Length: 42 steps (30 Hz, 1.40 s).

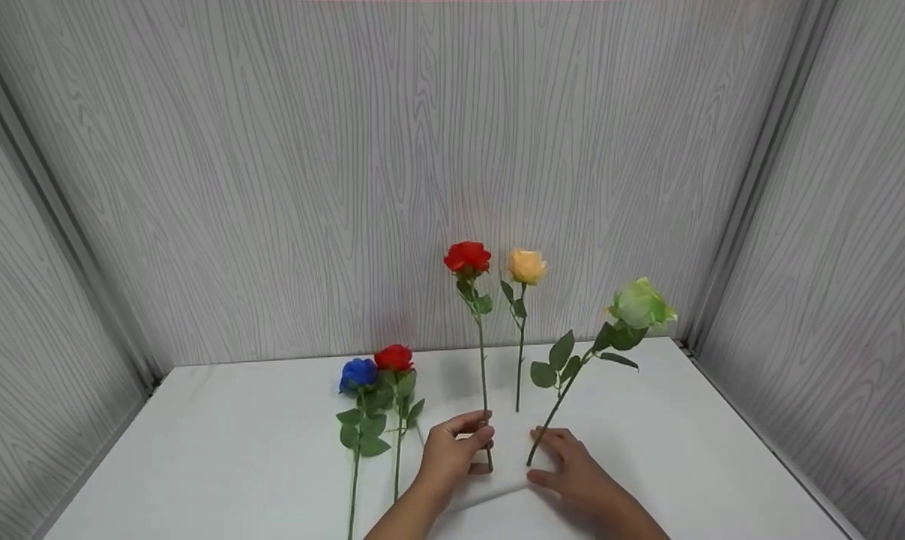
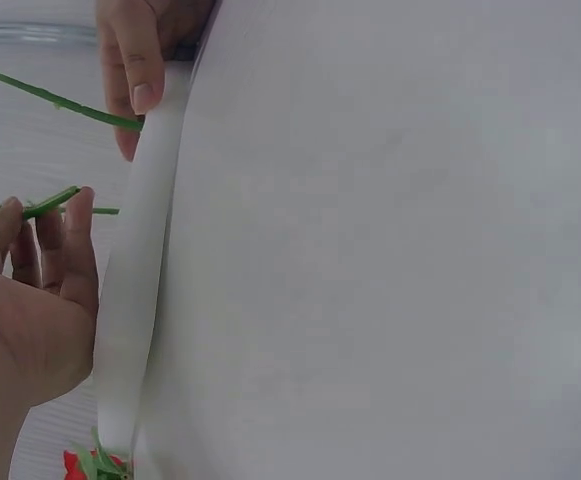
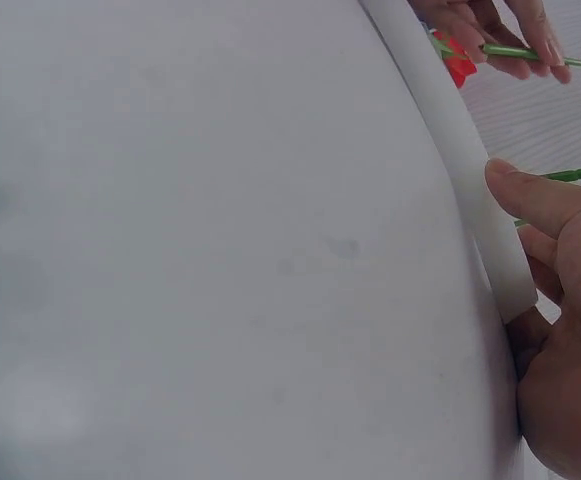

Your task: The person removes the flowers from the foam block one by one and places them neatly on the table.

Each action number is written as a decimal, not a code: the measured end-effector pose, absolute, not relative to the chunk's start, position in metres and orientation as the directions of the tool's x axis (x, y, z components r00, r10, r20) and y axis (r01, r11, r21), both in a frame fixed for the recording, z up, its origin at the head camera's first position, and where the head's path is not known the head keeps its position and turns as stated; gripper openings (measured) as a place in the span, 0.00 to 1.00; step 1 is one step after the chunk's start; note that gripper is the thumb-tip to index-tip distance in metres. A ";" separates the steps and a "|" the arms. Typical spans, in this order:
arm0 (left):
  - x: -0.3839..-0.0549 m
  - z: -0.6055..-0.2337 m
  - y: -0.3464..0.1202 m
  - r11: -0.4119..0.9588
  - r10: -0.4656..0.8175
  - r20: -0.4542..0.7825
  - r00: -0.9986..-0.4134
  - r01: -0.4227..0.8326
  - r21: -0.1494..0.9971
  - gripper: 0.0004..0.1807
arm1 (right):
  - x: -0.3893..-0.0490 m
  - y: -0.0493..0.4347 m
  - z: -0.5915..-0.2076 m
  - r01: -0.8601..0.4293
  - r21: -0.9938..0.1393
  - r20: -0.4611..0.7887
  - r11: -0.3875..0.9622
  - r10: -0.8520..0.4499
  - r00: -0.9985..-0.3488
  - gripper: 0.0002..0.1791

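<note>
My left hand (image 1: 452, 450) pinches the lower stem of a red rose (image 1: 467, 259), held upright with its bloom high. The stem's bottom end hangs over a white slab (image 2: 135, 300). At the slab's right end, my right hand (image 1: 572, 469) grips it, thumb along the near edge and fingers on the far side, as the right wrist view shows. A green rose (image 1: 642, 306) leans right, its stem foot between that thumb and forefinger, at the slab. Behind stands a yellow rose (image 1: 527, 268), its stem foot further back.
Left of my hands, a blue rose (image 1: 359, 374) and a second red rose (image 1: 394, 358) lie side by side on the white table (image 1: 220, 442). Grey wood-patterned panels (image 1: 332, 172) enclose the table at the back and both sides.
</note>
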<state>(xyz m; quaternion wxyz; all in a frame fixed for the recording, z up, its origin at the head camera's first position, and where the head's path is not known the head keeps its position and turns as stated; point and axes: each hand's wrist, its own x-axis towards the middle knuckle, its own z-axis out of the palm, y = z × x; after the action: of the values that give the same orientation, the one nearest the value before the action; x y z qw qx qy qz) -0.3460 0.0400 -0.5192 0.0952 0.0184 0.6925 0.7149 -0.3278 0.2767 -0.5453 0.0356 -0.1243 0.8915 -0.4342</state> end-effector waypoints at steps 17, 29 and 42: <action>-0.339 -0.518 0.021 -0.037 0.178 -0.123 -0.976 -0.132 0.991 0.23 | -0.326 0.276 -0.545 -0.223 -0.777 0.079 0.589 -0.261 -0.962 0.39; -0.329 -0.521 0.009 0.002 0.164 -0.148 -0.975 -0.149 0.989 0.22 | -0.325 0.275 -0.542 -0.194 -0.773 0.040 0.605 -0.258 -0.965 0.38; -0.319 -0.517 -0.021 0.078 0.154 -0.198 -0.968 -0.188 0.979 0.24 | -0.323 0.273 -0.540 -0.211 -0.764 0.069 0.610 -0.248 -0.966 0.39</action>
<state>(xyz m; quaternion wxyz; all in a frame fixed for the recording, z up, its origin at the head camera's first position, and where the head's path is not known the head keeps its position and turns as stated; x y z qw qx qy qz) -0.3192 -0.0213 -0.5169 0.1259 -0.0115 0.7232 0.6789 -0.3228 0.2726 -0.5404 0.0219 -0.1281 0.8969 -0.4227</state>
